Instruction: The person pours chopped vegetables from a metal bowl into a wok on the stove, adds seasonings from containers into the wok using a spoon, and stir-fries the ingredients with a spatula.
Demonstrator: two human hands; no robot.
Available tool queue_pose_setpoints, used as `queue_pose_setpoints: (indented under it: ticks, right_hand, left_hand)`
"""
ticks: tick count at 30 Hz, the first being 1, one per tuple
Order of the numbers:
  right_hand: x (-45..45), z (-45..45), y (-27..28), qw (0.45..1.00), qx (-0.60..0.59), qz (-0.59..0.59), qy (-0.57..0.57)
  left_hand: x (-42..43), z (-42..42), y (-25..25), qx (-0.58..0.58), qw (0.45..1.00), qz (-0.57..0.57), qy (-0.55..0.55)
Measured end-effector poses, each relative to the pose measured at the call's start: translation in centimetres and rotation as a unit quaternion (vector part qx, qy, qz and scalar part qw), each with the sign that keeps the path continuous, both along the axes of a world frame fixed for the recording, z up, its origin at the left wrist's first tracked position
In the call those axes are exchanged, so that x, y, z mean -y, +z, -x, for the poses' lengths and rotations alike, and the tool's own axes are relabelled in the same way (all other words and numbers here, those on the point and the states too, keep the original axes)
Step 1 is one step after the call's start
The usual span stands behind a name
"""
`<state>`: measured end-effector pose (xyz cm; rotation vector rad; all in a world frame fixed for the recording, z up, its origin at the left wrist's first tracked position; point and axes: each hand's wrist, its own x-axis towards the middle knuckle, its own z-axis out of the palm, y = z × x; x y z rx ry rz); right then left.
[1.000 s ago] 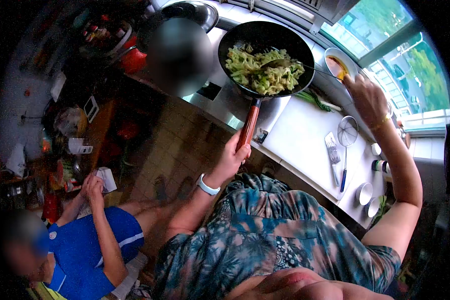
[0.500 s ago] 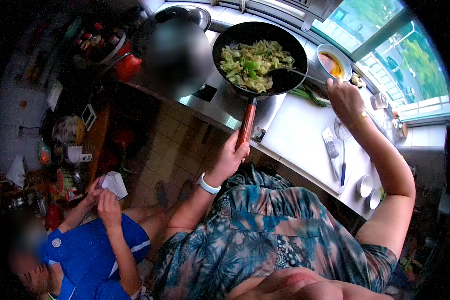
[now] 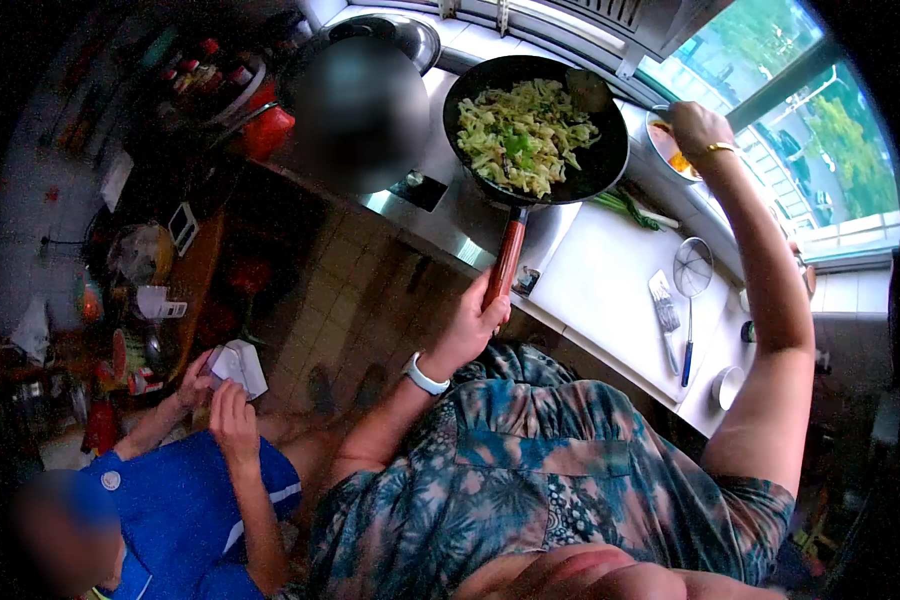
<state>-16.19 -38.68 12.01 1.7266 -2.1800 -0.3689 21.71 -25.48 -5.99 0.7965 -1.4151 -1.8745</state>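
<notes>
My left hand [image 3: 477, 322] is wrapped round the reddish-brown wooden handle [image 3: 507, 262] of a black frying pan [image 3: 610, 160] on the stove. Chopped pale-green cabbage [image 3: 520, 135] with a brighter green piece lies in the pan. At the pan's far right rim rests the blurred head of a ladle [image 3: 588, 90]. My right hand [image 3: 700, 130] is closed on the end of its handle, most of which is hard to make out. Just under that hand stands a white bowl [image 3: 692, 176] with orange-yellow remains, partly covered by the hand.
On the white cutting board [image 3: 600, 265] lie green onions [image 3: 635, 208], a slotted turner [image 3: 666, 308] and a wire skimmer [image 3: 693, 268]. A small white bowl [image 3: 728, 388] stands nearby. To the left sits another person [image 3: 195, 510], holding a white box [image 3: 240, 368].
My right hand has moved up toward the window, and the ladle head has gone from among the cabbage to the pan's far right rim. My left hand keeps its hold on the pan handle.
</notes>
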Motion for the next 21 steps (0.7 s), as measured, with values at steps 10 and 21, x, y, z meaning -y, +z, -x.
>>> queue_pose_setpoints:
  ticks: [10, 21]
  right_hand:
    - [-3.8, -6.7, 0.4, 0.995, 0.046, -0.01, 0.091]
    - [-7.6, -13.7, 2.2, 0.983, -0.002, 0.001, 0.181]
  left_hand:
    - [0.0, 0.2, 0.2, -0.012, 1.0, 0.022, 0.0]
    - [0.2, 0.1, -0.5, -0.006, 1.0, 0.0, 0.006]
